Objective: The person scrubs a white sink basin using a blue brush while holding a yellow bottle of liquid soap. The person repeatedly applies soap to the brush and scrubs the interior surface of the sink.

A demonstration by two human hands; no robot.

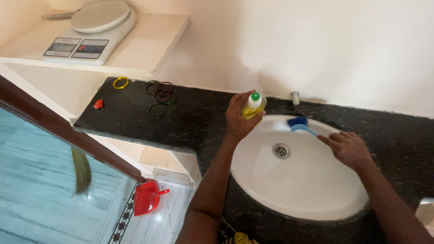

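My left hand (238, 118) grips a small yellow bottle (253, 106) with a white neck and green cap, held upright at the far left rim of a white oval sink (307, 190). My right hand (347, 148) holds the light blue handle of a brush whose dark blue head (298, 122) rests against the far inner wall of the basin. A metal drain (281, 150) sits in the bowl between my two hands.
The sink is set in a black speckled counter (190, 122). Several thin bangles (161, 93), a yellow ring (120, 82) and a small red object (98, 104) lie at its left. A white kitchen scale (90, 34) sits on a shelf. A red dustpan (147, 197) and a broom (81, 169) are below.
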